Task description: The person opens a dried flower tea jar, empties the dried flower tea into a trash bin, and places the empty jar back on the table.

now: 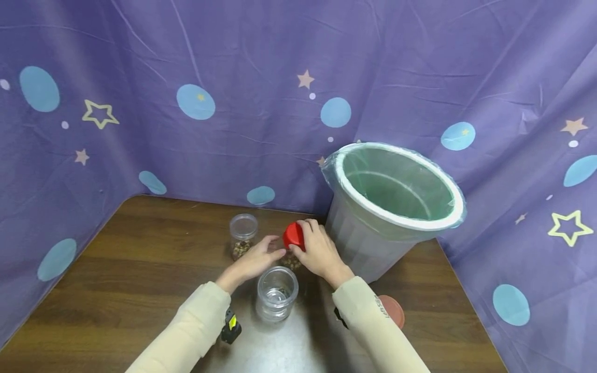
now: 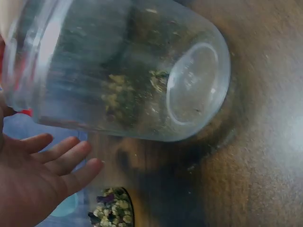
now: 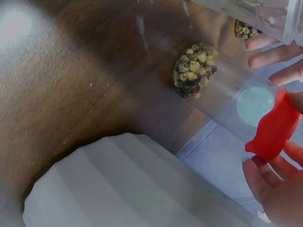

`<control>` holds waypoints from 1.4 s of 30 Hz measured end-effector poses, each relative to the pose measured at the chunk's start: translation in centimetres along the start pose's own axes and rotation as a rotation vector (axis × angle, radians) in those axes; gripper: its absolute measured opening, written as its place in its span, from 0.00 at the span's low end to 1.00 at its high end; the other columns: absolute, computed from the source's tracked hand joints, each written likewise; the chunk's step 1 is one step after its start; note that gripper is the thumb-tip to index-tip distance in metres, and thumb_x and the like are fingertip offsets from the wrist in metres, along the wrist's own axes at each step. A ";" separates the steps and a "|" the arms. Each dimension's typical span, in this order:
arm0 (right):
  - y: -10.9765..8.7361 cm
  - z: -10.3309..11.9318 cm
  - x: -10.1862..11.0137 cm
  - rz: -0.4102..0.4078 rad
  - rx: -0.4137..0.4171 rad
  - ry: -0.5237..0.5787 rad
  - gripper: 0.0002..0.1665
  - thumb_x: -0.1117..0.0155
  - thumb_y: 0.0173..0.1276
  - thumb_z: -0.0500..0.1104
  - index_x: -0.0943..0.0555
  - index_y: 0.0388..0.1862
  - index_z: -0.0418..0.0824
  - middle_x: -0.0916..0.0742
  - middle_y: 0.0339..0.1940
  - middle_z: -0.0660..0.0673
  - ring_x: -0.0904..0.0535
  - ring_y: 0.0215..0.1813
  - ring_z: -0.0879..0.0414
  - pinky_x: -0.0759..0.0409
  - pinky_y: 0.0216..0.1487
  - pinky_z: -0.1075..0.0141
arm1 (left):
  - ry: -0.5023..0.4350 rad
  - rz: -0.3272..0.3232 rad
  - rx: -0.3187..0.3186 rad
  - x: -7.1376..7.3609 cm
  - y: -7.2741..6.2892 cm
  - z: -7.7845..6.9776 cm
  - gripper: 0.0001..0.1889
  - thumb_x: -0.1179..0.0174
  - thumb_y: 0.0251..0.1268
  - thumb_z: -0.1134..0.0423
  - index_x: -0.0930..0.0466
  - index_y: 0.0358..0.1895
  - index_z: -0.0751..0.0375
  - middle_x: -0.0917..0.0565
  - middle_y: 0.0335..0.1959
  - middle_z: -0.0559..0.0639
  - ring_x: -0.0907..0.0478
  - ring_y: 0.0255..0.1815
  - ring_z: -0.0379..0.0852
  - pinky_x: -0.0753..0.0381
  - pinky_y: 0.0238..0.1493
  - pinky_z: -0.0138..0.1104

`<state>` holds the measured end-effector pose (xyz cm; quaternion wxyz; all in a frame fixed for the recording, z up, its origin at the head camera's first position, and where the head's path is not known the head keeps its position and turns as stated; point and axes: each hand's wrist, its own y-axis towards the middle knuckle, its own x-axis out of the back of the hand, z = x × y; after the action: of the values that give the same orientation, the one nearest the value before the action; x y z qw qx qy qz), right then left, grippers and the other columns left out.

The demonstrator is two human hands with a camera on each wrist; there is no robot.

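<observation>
My right hand grips a red lid at the mouth of a clear jar, its thumb and fingers around the lid's side. Pale dried flower buds with darker pieces lie in the bottom of that jar. My left hand is beside the lid with fingers extended; in the left wrist view the palm shows with nothing in it. Nearer me stands a wide, lidless clear jar, with a few small bits inside. Behind my left hand is another clear jar with dried buds in its lower part.
A tall pale bin with a clear liner stands right of the jars, close to my right hand. A salmon-red round lid lies on the wooden table by my right sleeve. A purple curtain hangs behind.
</observation>
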<state>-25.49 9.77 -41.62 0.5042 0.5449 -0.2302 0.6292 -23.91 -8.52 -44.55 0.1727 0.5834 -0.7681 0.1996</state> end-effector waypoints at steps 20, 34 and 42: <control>-1.2 0.2 -0.1 -0.050 -0.046 0.225 0.32 0.33 0.65 0.43 0.29 0.66 0.36 0.24 0.61 0.37 0.25 0.61 0.42 0.24 0.63 0.50 | -0.171 0.052 0.051 -0.3 1.0 1.5 0.31 0.41 0.67 0.60 0.36 0.70 0.71 0.25 0.65 0.68 0.26 0.66 0.62 0.23 0.63 0.49; -1.5 0.8 0.6 -0.112 -0.033 0.227 0.34 0.33 0.64 0.42 0.31 0.67 0.37 0.26 0.62 0.37 0.28 0.61 0.41 0.25 0.63 0.50 | -0.196 0.117 -0.027 -0.3 1.0 -0.1 0.35 0.33 0.59 0.62 0.39 0.66 0.71 0.22 0.61 0.69 0.24 0.64 0.61 0.25 0.66 0.49; -1.5 1.6 1.7 -0.201 -0.022 0.199 0.35 0.32 0.63 0.43 0.30 0.67 0.36 0.27 0.64 0.39 0.28 0.61 0.42 0.25 0.62 0.50 | -0.136 0.080 -0.161 -0.5 1.1 -1.2 0.39 0.30 0.56 0.63 0.42 0.67 0.72 0.23 0.60 0.67 0.22 0.61 0.61 0.22 0.62 0.47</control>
<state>-23.27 9.70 -39.97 0.5910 0.4943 -0.1302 0.6240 -24.76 -7.20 -43.85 0.1584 0.5485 -0.8144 0.1043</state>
